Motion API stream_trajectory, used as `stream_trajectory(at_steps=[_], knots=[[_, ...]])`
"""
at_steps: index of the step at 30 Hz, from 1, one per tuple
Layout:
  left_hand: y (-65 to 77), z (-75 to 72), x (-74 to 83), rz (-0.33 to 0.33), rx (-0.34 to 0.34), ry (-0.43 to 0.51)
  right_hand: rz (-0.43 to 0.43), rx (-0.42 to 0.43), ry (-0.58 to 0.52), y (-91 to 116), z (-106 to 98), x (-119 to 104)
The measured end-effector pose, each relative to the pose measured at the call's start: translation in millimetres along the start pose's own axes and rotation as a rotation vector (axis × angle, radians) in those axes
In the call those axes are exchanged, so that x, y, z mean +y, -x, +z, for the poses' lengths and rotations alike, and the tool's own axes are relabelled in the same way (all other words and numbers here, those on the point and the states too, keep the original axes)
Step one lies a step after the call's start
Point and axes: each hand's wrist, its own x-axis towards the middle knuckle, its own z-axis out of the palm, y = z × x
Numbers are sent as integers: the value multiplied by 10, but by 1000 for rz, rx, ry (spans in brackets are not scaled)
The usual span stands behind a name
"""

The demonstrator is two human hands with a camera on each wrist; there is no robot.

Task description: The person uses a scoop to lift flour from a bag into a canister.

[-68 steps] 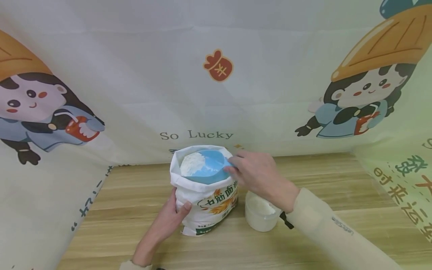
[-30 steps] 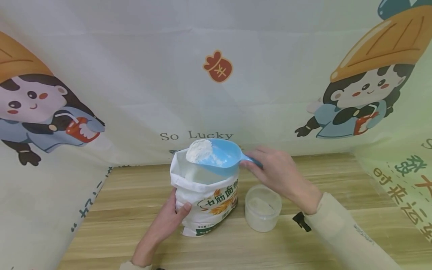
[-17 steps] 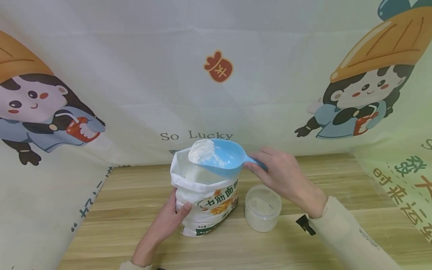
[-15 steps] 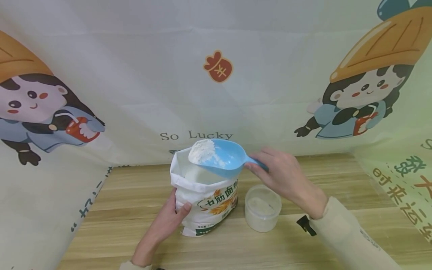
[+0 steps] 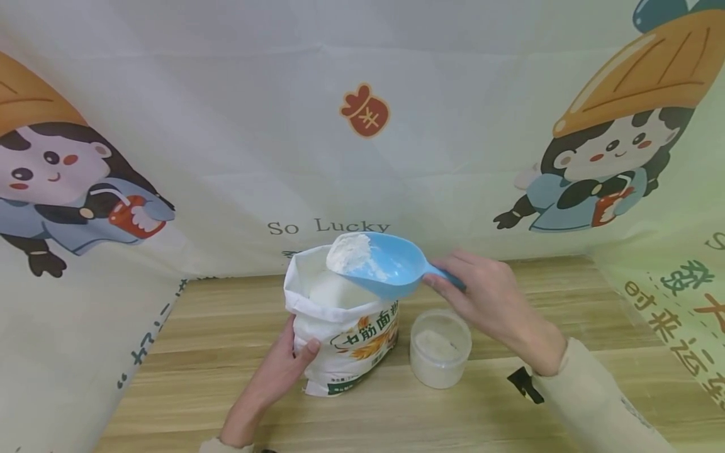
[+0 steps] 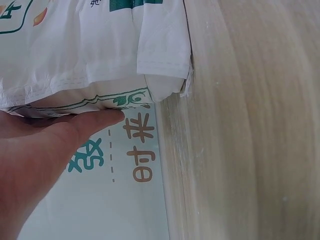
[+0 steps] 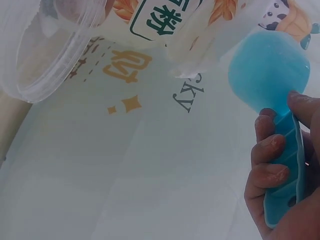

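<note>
Blue plastic forms the scoop [image 5: 402,255], held roughly level with white powder [image 5: 347,251] heaped toward its front end. Change noted: in the head view a couple of seconds ago the bowl sat inside the mouth of the flour bag [image 5: 334,368]; it is now raised above the opening and shifted to the right. Its front end overlaps the opening in that view, while the rear of the bowl extends past the bag's right side, toward the clear tub [image 5: 439,372]. Judged from this, the filling stroke is complete and the load is leaving the bag; no powder is seen falling.

Right hand [image 5: 481,292]: fingers curled round the scoop's handle, thumb set near the neck, grip firm in appearance. Left hand [image 5: 286,355]: thumb across the bag's front, the other fingers largely hidden at its side; it holds the bag upright, position unchanged from the earlier views.

The tub stands lidless just beside the bag on the wooden table [image 5: 198,352], and some pale powder shows inside. The right hand no longer covers it from above, so its opening is fully visible. Spillage off the heaped front end is the main risk, should the scoop tip.
</note>
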Motion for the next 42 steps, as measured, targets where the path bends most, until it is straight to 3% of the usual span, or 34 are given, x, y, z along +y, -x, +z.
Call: stream_trajectory(at_steps=[22,42], knots=[[1,9,-10,11,-3,-4,22,46,20,230,-236,101],[0,18,-1,6,7,-10,60,40,112,574,-509,233]])
